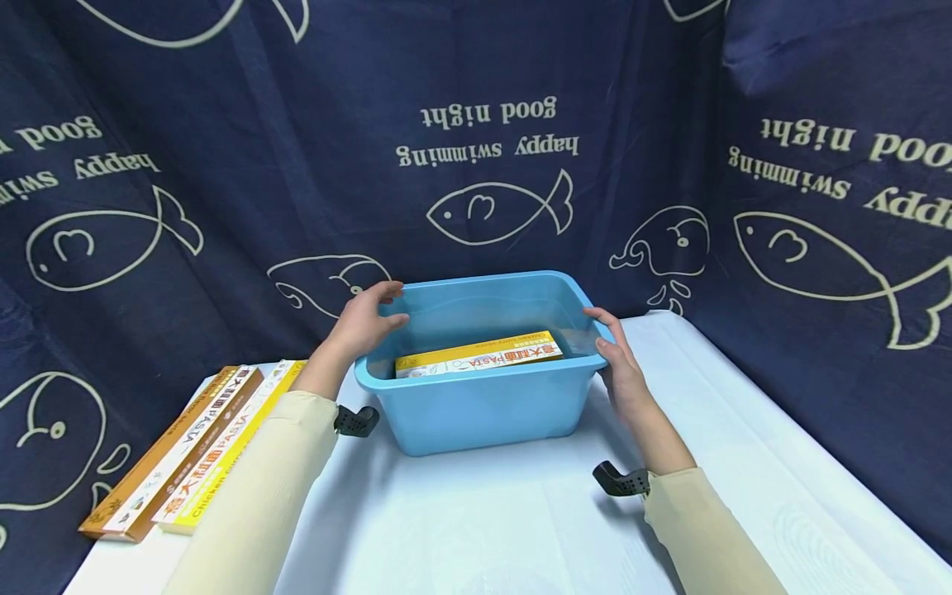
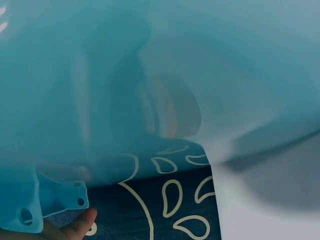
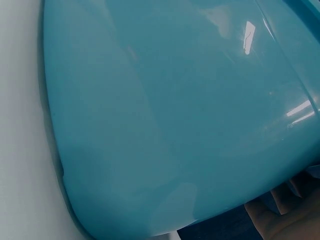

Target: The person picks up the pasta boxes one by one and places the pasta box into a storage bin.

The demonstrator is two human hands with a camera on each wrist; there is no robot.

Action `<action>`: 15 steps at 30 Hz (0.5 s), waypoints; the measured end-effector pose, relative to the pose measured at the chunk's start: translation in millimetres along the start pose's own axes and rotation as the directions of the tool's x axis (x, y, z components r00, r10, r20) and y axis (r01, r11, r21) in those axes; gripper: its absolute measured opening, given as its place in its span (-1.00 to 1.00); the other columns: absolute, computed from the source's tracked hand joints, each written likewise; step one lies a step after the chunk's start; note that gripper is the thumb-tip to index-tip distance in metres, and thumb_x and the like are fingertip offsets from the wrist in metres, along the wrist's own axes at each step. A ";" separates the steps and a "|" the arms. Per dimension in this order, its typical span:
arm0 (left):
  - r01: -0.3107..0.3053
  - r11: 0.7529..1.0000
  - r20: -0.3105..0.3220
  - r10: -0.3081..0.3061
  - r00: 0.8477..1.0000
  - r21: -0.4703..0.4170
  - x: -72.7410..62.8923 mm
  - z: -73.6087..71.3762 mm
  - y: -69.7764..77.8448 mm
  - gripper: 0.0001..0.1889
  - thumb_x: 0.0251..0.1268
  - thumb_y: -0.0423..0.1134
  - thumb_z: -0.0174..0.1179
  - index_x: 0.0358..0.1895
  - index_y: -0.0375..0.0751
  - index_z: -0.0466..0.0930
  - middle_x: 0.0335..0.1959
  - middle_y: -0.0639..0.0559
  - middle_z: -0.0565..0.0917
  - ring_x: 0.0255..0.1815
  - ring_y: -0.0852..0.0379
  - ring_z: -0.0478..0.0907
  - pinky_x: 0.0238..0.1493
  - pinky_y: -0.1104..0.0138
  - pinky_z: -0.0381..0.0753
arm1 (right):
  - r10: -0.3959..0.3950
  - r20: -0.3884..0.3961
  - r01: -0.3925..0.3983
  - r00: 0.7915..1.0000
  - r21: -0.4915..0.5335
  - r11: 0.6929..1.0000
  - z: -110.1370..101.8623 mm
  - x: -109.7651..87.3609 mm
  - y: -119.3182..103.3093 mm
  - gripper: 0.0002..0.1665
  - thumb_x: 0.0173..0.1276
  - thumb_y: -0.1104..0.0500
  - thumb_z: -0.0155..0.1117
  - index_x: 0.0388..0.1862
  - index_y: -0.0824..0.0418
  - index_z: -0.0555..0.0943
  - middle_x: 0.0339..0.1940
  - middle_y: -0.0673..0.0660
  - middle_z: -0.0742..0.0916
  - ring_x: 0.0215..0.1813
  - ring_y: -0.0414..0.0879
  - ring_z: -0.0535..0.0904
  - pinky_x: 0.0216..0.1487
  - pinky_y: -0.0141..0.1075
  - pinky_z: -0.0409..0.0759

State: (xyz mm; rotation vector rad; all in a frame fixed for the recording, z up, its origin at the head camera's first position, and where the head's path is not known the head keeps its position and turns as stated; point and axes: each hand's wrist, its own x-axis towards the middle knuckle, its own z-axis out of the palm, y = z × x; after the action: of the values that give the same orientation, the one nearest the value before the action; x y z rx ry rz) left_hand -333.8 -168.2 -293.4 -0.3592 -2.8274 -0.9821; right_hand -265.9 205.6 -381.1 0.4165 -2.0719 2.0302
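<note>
Gripping light-blue tub (image 1: 476, 413) (glossy, round-cornered) with both hands (image 1: 366, 321) (image 1: 623, 368)

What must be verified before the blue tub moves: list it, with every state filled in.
1. Left hand gripping the blue tub's rim: ok.
2. Right hand gripping the opposite end: ok.
3. Inner pasta box lying within the tub: ok.
4. Brown pasta box outside, apart from the tub: ok.
5. Left sleeve clear of the yellow pasta box: cannot tell; they overlap in view.
6. Tub's base flat on the table: cannot tell.
</note>
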 end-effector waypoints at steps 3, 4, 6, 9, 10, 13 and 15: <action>-0.004 1.000 -0.001 0.004 1.000 -0.014 -0.4 -0.2 -0.8 -0.35 0.43 -0.16 0.20 0.52 -0.10 0.22 0.44 -0.11 0.44 0.48 -0.14 0.33 0.43 -0.08 0.37 | 0.000 -0.002 0.000 1.000 0.000 1.000 0.1 0.1 -0.5 -0.34 0.42 0.00 -0.21 0.51 -0.06 0.14 0.65 0.12 0.03 0.64 0.22 -0.08 0.52 0.40 -0.20; -0.005 1.000 -0.001 0.005 1.000 -0.018 -0.6 -0.3 -1.0 -0.35 0.43 -0.15 0.20 0.52 -0.10 0.22 0.44 -0.10 0.44 0.48 -0.13 0.33 0.44 -0.07 0.37 | 0.000 -0.003 0.000 1.000 0.000 1.000 0.3 0.1 -0.7 -0.34 0.42 0.00 -0.21 0.51 -0.06 0.15 0.65 0.11 0.04 0.64 0.22 -0.07 0.53 0.40 -0.19; -0.005 1.000 -0.004 0.005 1.000 -0.027 -0.9 -0.6 -1.5 -0.36 0.44 -0.14 0.19 0.52 -0.10 0.22 0.44 -0.09 0.44 0.48 -0.13 0.33 0.44 -0.07 0.37 | 0.000 -0.002 0.000 1.000 0.001 1.000 0.5 0.2 -0.8 -0.34 0.42 0.01 -0.22 0.51 -0.05 0.15 0.65 0.12 0.04 0.64 0.22 -0.07 0.53 0.40 -0.19; -0.009 0.999 -0.016 0.009 1.000 -0.044 -1.5 -0.5 -2.8 -0.38 0.44 -0.13 0.19 0.51 -0.09 0.24 0.44 -0.08 0.45 0.48 -0.12 0.33 0.45 -0.07 0.36 | 0.000 -0.002 0.000 1.000 0.000 1.000 0.7 0.1 -0.6 -0.34 0.42 0.01 -0.22 0.51 -0.06 0.15 0.65 0.12 0.05 0.63 0.22 -0.06 0.52 0.40 -0.19; -0.012 0.998 -0.021 0.011 1.000 -0.055 -1.9 -0.3 -3.3 -0.38 0.44 -0.13 0.18 0.50 -0.10 0.26 0.44 -0.09 0.45 0.48 -0.13 0.32 0.45 -0.07 0.36 | -0.001 -0.001 0.001 1.000 0.001 1.000 0.7 0.0 -0.5 -0.34 0.42 0.01 -0.22 0.51 -0.06 0.15 0.65 0.11 0.05 0.63 0.22 -0.06 0.52 0.40 -0.19; -0.024 0.995 -0.042 0.020 0.999 -0.095 -3.2 0.6 -5.2 -0.41 0.44 -0.14 0.17 0.48 -0.10 0.29 0.43 -0.09 0.45 0.49 -0.12 0.32 0.47 -0.07 0.34 | -0.001 -0.002 0.001 1.000 0.000 1.000 0.7 -0.4 -0.2 -0.35 0.42 0.00 -0.22 0.51 -0.06 0.15 0.64 0.11 0.06 0.63 0.21 -0.05 0.52 0.40 -0.18; -0.033 0.991 -0.059 0.026 0.998 -0.129 -4.5 1.4 -6.5 -0.42 0.44 -0.14 0.17 0.47 -0.12 0.31 0.43 -0.09 0.46 0.49 -0.11 0.32 0.48 -0.07 0.32 | -0.001 0.000 0.001 1.000 0.002 1.000 0.8 -0.5 -0.3 -0.35 0.43 0.00 -0.23 0.51 -0.06 0.15 0.65 0.11 0.06 0.62 0.22 -0.05 0.52 0.40 -0.19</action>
State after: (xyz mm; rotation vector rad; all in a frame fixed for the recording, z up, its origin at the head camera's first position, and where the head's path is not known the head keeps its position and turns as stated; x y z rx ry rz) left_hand -331.2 -173.1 -299.2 -0.3795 -2.7069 -1.1551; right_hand -265.3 204.8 -381.0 0.4180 -2.0696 2.0312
